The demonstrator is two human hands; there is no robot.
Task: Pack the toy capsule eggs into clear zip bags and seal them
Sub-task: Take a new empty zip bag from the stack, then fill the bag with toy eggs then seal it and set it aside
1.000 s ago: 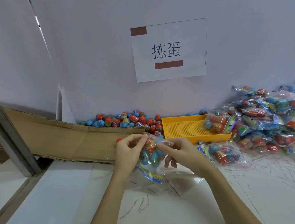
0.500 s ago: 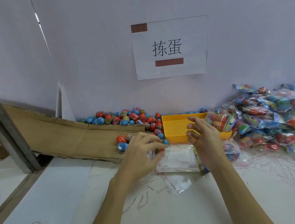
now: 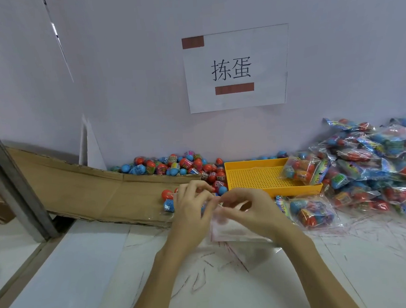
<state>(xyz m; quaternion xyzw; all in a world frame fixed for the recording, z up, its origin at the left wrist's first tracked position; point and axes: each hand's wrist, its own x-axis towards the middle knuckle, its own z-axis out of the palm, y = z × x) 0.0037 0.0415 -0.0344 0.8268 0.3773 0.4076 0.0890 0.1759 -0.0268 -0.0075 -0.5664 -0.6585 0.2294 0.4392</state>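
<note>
White scribbled worktop (image 3: 232, 297) | both hands, left hand (image 3: 192, 213) and right hand (image 3: 247, 208), pinching empty clear plastic zip bag (image 3: 230, 232) | loose red-blue capsule eggs (image 3: 173, 164) piled behind

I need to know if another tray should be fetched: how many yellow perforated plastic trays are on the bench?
1. The yellow perforated plastic tray sits against the wall, right of the loose capsule egg pile, with one filled clear bag resting in its right end. Others may be hidden under the bag heap.

**Worktable hemmed in on three sides**

Loose eggs (image 3: 173, 164) line the back wall, a yellow tray (image 3: 257, 177) sits beside them, and packed bags (image 3: 377, 162) crowd the right. A cardboard sheet (image 3: 90, 189) slopes across the left; the near tabletop (image 3: 123, 269) lies open.
</note>
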